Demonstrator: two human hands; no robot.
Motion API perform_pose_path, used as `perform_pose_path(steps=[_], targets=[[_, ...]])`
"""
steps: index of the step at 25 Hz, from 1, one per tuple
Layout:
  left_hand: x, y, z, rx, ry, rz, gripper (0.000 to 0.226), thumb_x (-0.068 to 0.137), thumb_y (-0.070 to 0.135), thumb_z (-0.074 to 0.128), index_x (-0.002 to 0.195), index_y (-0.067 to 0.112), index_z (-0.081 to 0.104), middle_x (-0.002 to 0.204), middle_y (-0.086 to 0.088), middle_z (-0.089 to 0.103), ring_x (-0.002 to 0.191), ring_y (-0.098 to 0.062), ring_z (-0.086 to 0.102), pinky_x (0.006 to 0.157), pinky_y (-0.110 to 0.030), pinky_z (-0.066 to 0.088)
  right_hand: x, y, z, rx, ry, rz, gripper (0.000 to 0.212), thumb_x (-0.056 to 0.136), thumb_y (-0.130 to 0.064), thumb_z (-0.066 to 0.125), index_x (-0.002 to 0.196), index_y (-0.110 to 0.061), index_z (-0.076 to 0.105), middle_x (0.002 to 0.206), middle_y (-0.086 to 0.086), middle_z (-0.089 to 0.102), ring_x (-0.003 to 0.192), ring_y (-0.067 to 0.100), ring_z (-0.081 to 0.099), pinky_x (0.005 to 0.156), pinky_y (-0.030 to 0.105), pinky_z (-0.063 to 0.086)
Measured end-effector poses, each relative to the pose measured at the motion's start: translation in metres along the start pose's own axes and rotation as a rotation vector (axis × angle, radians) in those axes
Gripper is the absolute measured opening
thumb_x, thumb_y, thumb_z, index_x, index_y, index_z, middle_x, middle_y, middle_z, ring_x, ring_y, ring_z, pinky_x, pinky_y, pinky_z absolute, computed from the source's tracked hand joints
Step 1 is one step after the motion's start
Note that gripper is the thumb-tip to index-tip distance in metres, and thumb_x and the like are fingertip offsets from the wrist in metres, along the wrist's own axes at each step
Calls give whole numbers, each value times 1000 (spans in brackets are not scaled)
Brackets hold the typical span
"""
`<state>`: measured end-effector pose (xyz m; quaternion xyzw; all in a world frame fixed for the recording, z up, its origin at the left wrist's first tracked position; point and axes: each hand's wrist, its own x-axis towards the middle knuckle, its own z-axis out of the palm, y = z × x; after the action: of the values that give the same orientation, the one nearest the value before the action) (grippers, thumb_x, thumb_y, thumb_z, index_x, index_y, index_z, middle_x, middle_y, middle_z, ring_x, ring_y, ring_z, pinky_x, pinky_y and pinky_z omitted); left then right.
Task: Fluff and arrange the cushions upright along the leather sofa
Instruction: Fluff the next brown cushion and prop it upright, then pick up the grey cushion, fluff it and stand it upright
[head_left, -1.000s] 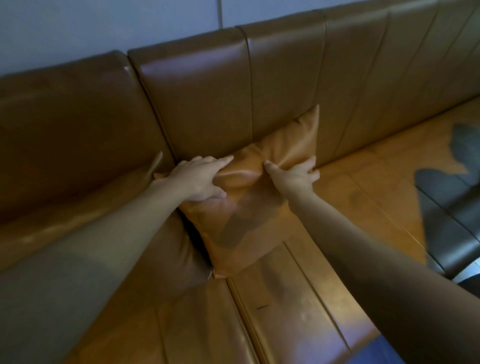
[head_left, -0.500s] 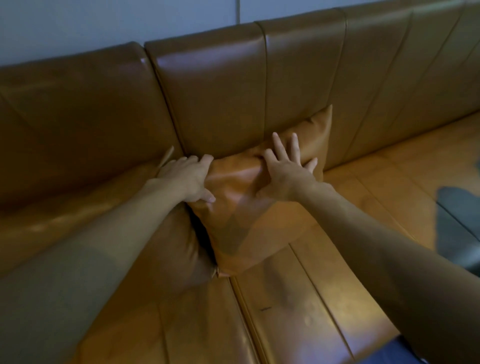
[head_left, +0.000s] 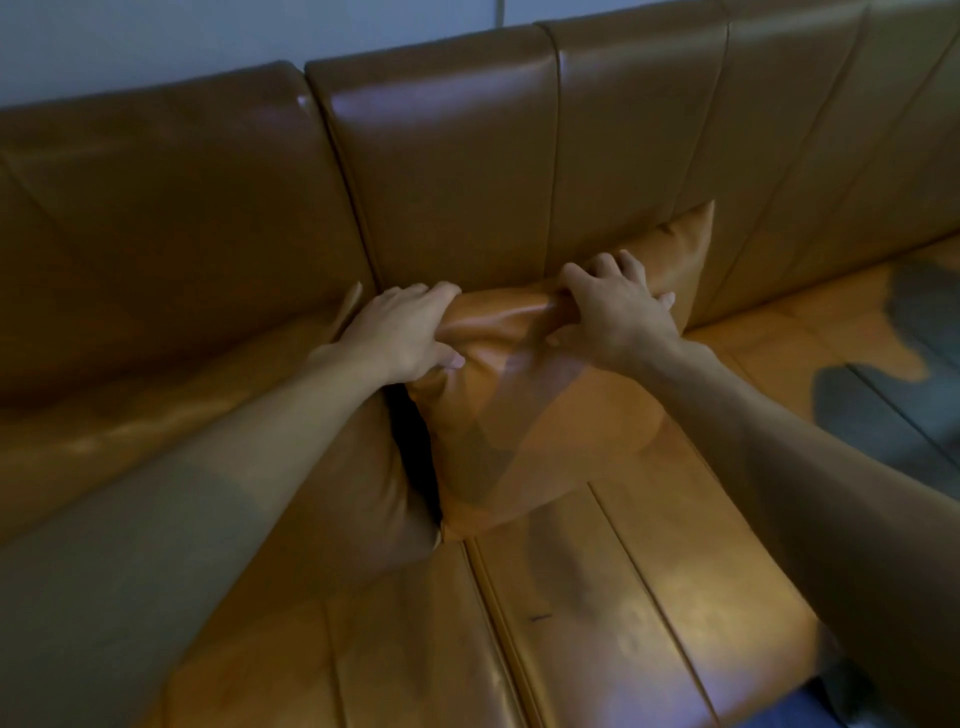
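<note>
An orange-brown leather cushion leans against the backrest of the brown leather sofa, tilted with one corner pointing up at the right. My left hand grips the cushion's upper left edge. My right hand is closed over the top edge, bunching the leather between the two hands. A second, darker cushion lies slumped to the left, partly under my left forearm, touching the first one.
The sofa seat stretches to the right with seams between its panels. A dark shadow patch lies across the seat at the far right. A pale wall rises behind the backrest.
My right hand went from flat and spread on the cushion's face to closed over its top edge. The cushion's top is now bunched between both hands.
</note>
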<state>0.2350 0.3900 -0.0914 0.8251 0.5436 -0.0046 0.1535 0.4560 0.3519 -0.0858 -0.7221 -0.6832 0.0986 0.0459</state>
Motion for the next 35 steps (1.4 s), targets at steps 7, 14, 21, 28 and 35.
perform_pose_path(steps=[7,14,21,28,35], targets=[[2,-7,21,218,49,-72,84,85,45,67,150,18,21,146,-14,42,136,-34,37,118,-41,17,6,-25,28,11,24,18,43,89,-32,62,126,-21,44,147,7,33,148,34,-3,104,79,10],[-27,-9,7,38,98,-4,78,89,46,59,152,22,19,156,-1,26,143,-23,24,118,-39,12,5,-34,21,89,-21,94,72,83,-41,58,143,-24,23,159,4,15,148,30,-4,109,69,8],[-96,-48,-34,-538,300,-99,23,95,44,50,112,35,64,100,21,63,95,-2,62,77,-23,50,-4,-146,1,351,95,-196,47,91,-39,51,135,-27,42,138,2,45,129,26,39,101,45,37],[-246,-213,-44,-894,562,-677,19,99,33,47,98,32,66,88,14,67,81,-3,63,66,-21,44,-54,-349,27,521,-54,-603,18,95,-23,53,111,-29,59,102,-11,61,86,1,60,74,20,49],[-440,-382,32,-1033,790,-1205,16,95,20,51,100,13,65,96,-7,66,92,-26,61,80,-37,49,-121,-537,139,565,-497,-734,16,97,-30,51,109,-38,56,94,-18,64,80,-1,64,67,19,51]])
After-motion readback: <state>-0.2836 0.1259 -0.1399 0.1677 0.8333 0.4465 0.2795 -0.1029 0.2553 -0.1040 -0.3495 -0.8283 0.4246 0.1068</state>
